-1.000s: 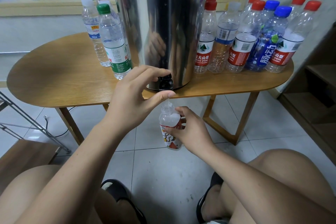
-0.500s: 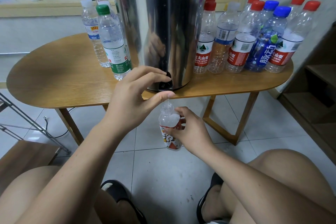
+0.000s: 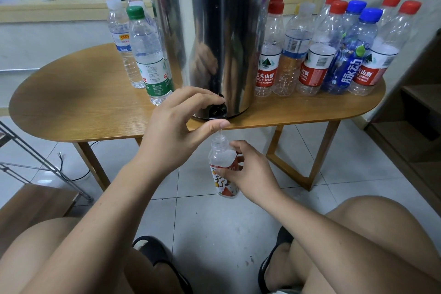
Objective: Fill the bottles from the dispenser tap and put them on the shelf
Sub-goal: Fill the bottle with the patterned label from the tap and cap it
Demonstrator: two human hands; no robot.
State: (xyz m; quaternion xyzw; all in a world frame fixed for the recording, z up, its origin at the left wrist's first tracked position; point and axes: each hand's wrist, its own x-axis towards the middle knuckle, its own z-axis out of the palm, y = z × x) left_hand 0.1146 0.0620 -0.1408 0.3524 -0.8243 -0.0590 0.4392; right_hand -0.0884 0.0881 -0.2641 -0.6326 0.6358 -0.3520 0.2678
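Observation:
A tall steel dispenser [image 3: 214,31] stands on the wooden table [image 3: 78,107], its black tap [image 3: 217,109] at the front edge. My left hand [image 3: 176,126] pinches the tap, fingers on top and thumb beneath. Below the tap my right hand [image 3: 250,172] grips a small uncapped bottle [image 3: 222,169] with an orange and white label, held upright under the spout. A thin stream of water runs into its neck.
Three capped bottles [image 3: 148,55] stand left of the dispenser. Several bottles with red, blue and white caps [image 3: 334,55] crowd the table's right end. Wooden shelving [image 3: 420,107] is at the right. A metal rack [image 3: 35,162] is at the left. My knees and sandals are below.

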